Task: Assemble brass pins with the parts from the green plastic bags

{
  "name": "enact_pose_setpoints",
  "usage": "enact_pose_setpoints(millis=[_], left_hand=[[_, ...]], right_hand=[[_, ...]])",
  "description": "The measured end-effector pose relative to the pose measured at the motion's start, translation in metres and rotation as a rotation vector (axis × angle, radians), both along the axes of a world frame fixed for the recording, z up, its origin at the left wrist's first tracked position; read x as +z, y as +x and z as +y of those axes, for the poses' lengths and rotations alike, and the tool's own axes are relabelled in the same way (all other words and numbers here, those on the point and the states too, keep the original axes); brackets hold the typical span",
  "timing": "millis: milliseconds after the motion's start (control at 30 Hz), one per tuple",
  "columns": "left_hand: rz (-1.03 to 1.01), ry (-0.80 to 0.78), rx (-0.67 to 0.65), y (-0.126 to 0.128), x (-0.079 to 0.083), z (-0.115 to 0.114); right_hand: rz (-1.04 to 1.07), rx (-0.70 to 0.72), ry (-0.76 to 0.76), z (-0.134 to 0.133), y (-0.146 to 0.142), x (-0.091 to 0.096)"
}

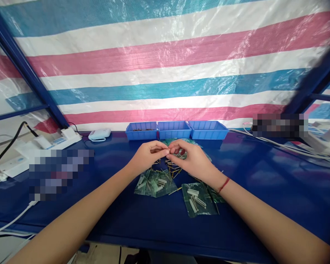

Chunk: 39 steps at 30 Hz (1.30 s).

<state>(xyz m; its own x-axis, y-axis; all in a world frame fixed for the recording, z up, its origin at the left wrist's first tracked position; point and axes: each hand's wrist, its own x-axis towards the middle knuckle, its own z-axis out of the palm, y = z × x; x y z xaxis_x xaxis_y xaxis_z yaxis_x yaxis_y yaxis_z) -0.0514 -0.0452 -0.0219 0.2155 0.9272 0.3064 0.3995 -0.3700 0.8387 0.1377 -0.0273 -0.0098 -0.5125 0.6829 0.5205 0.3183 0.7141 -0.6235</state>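
Observation:
Over the middle of the blue table, my left hand (148, 156) and my right hand (189, 158) meet fingertip to fingertip. Both are pinched closed, and whatever sits between the fingers is too small or hidden to make out. Beneath them lies a loose pile of thin brass-coloured screws or pins (173, 171), partly covered by my hands. A clear plastic bag (155, 183) with pale and metal cylindrical pieces is below my left hand. Another such bag (200, 201) lies nearer the front, below my right wrist. More bags (178, 140) show behind my hands.
Three blue bins stand in a row at the back; the left bin (141, 131) holds small brown pieces. A white device (99, 134) sits left of them. Power strips (44, 154) and cables line the left side; white cables (277, 145) run along the right. A striped sheet (165, 66) hangs behind.

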Motion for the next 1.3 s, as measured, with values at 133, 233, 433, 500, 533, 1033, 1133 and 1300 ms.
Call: enact_pose_setpoints(millis=[133,233,433,500,533,1033,1133,1300], left_hand=[[-0.268,-0.091,-0.047,0.003,-0.001,0.0],[-0.303,-0.119,-0.059,0.001,0.001,0.001],[-0.32,-0.112,-0.047,0.0,0.0,0.002],[-0.329,-0.117,-0.039,0.0,-0.001,0.002],[-0.33,-0.119,-0.038,0.0,-0.002,0.002],[-0.212,-0.048,0.044,0.006,0.004,-0.003],[-0.19,-0.06,0.055,0.007,0.004,-0.004],[-0.187,-0.077,0.008,0.011,0.006,-0.008]], right_hand=[[0.069,0.001,-0.014,-0.002,0.0,0.004],[0.079,-0.014,-0.01,-0.001,0.002,0.005],[0.076,-0.007,-0.05,0.001,0.003,0.002],[0.079,-0.005,-0.081,0.001,0.003,0.002],[0.08,-0.006,-0.096,0.001,0.003,0.002],[0.173,-0.013,-0.122,0.003,0.002,-0.002],[0.123,-0.082,0.043,0.0,0.002,-0.001],[0.002,-0.078,0.367,-0.002,0.003,0.002]])
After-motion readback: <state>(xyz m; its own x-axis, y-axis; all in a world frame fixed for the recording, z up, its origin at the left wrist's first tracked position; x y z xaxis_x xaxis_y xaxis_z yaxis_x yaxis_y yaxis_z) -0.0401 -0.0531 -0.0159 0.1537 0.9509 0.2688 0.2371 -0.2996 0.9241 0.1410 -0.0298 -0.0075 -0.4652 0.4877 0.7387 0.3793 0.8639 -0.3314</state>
